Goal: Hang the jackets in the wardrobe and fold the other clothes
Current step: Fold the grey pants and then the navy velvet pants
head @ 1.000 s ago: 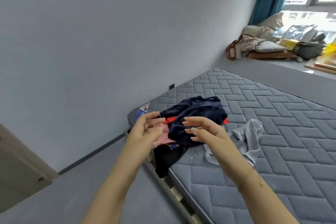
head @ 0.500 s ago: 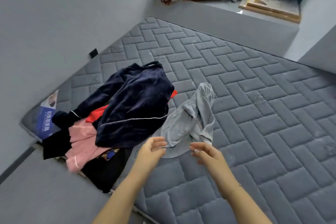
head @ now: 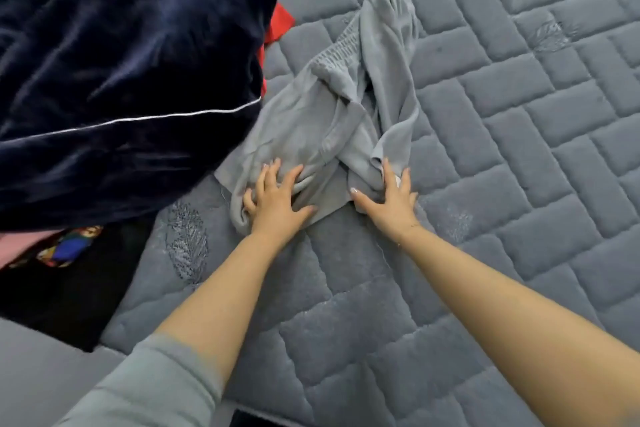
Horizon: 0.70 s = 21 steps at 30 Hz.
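Observation:
A crumpled grey garment with an elastic waistband lies on the quilted mattress. My left hand rests on its near left edge with fingers spread, and cloth bunches up between thumb and fingers. At the near right corner of the garment, my right hand lies with its fingers stretched out onto the cloth. A navy velvet jacket with white piping is heaped at the upper left, touching the grey garment's left side.
Under the navy jacket show a red garment, a pink one and a black one with a colourful print, which hangs over the mattress's left edge. Grey floor lies at the lower left.
The view has dropped and closed in on the mattress. Both hands have come down from the air in front of me onto the near edge of the grey garment.

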Tool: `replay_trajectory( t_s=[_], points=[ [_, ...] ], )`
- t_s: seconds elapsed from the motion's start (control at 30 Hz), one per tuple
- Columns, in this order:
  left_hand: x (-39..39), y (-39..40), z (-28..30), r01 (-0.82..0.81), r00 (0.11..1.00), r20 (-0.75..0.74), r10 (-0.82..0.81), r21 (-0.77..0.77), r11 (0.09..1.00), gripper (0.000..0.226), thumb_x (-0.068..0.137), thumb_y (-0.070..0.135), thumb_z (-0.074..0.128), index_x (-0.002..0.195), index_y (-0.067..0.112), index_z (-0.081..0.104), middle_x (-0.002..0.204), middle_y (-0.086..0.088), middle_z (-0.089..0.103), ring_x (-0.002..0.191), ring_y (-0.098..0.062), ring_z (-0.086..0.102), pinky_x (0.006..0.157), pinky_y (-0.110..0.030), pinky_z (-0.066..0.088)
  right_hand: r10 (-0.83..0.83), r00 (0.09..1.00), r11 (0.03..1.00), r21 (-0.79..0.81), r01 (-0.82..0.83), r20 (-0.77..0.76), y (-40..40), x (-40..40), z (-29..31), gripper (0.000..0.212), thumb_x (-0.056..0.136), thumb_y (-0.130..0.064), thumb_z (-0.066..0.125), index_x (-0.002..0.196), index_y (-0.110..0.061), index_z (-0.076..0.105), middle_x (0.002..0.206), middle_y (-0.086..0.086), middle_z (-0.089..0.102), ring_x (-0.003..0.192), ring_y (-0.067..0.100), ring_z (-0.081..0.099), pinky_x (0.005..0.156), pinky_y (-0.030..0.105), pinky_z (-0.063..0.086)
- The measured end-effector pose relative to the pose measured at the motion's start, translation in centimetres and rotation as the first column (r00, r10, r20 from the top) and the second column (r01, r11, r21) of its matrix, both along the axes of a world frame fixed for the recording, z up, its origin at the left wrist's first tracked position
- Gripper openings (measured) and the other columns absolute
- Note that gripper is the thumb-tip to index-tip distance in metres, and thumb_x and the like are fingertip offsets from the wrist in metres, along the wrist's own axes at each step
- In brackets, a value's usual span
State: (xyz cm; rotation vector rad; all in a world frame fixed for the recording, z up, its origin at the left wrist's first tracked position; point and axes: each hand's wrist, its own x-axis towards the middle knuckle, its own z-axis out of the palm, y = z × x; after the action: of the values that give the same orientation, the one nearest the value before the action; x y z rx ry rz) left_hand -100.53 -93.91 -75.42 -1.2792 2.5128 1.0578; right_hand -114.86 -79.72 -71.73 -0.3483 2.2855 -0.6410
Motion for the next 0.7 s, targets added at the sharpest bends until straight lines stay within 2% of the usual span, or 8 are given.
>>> replay_trajectory(
  t_s=[0.07,0.13,0.17,0.23,0.33,0.43,0.57,0.7],
  points=[
    [0.5,0.9,-0.7,-0.134,0.981,-0.156,0.112,-0.136,0.982,0.043,0.080,0.020,0.071,0.121,0.030,0.060,0.145,0.000,0.041,0.137,-0.024,0.030,0.111,-0.045,0.021,-0.027,0.992,0.999,0.022,0.030,-0.126,-0.5,0.1,-1.4,0.059,0.094,-0.043,0.058,0.147,-0.037,0.032,0.162,-0.003,0.003,0.145,0.040,0.004,0.115,0.057,0.017],
    [1.0,1.1,-0.5,-0.304,0.916,-0.312,0.253,-0.129,0.944,0.029,0.076,-0.004,0.062,0.096,0.016,0.069,0.119,-0.002,0.060,0.112,-0.027,0.048,0.097,-0.035,0.036,-0.163,0.942,0.986,-0.078,0.147,-0.294,-0.3,0.2,-1.7,0.026,0.096,-0.027,0.056,0.121,-0.018,0.057,0.147,0.004,0.036,0.130,0.035,0.031,0.099,0.035,0.033],
    [1.2,0.9,-0.2,-0.349,0.889,-0.348,0.298,-0.094,0.932,0.025,0.076,-0.009,0.059,0.088,0.011,0.069,0.109,-0.003,0.064,0.102,-0.027,0.049,0.088,-0.029,0.037,-0.232,0.918,0.971,-0.139,0.197,-0.320,0.2,0.1,-1.6,0.015,0.097,-0.021,0.055,0.106,-0.010,0.061,0.132,0.007,0.048,0.118,0.033,0.041,0.085,0.026,0.033],
    [1.8,0.4,0.8,-0.313,0.900,-0.337,0.278,-0.054,0.948,0.015,0.084,-0.005,0.060,0.084,0.008,0.068,0.093,-0.003,0.065,0.092,-0.025,0.049,0.076,-0.022,0.031,-0.328,0.899,0.936,-0.229,0.268,-0.289,1.7,-0.1,-0.9,0.016,0.097,-0.014,0.053,0.087,-0.004,0.059,0.101,0.012,0.057,0.091,0.027,0.050,0.068,0.024,0.028],
    [2.7,1.6,2.6,-0.172,0.940,-0.279,0.194,0.104,0.980,0.014,0.092,0.006,0.059,0.081,0.013,0.064,0.072,0.006,0.058,0.072,-0.009,0.051,0.062,-0.021,0.031,-0.406,0.900,0.894,-0.277,0.354,-0.160,5.2,0.4,0.9,0.027,0.097,-0.012,0.051,0.072,-0.002,0.050,0.069,0.009,0.047,0.065,0.020,0.039,0.058,0.032,0.026],
    [4.8,5.5,4.3,-0.144,0.972,-0.128,0.196,0.334,0.931,0.018,0.093,0.019,0.063,0.076,0.021,0.059,0.062,0.012,0.052,0.058,0.001,0.045,0.054,-0.014,0.034,-0.474,0.875,0.867,-0.225,0.445,-0.097,11.1,1.5,2.2,0.041,0.096,-0.010,0.052,0.060,-0.015,0.033,0.057,0.000,0.032,0.057,0.015,0.027,0.054,0.033,0.021],
    [8.6,13.2,6.0,-0.114,0.992,0.103,0.071,0.526,0.843,0.021,0.091,0.023,0.067,0.072,0.020,0.059,0.062,0.010,0.053,0.062,-0.005,0.048,0.052,-0.014,0.034,-0.510,0.860,0.860,0.004,0.510,-0.029,21.1,3.8,3.2,0.046,0.093,-0.005,0.055,0.056,-0.016,0.030,0.054,0.000,0.031,0.055,0.015,0.026,0.052,0.034,0.020],
    [11.2,19.5,7.7,-0.206,0.923,0.371,-0.104,0.702,0.682,0.012,0.090,0.023,0.068,0.081,0.019,0.061,0.074,0.006,0.059,0.066,-0.005,0.052,0.060,-0.018,0.040,-0.440,0.892,0.859,0.339,0.385,0.103,27.7,5.2,4.1,0.029,0.089,-0.008,0.060,0.062,-0.009,0.051,0.062,0.010,0.052,0.063,0.024,0.045,0.059,0.037,0.037]
  ],
)
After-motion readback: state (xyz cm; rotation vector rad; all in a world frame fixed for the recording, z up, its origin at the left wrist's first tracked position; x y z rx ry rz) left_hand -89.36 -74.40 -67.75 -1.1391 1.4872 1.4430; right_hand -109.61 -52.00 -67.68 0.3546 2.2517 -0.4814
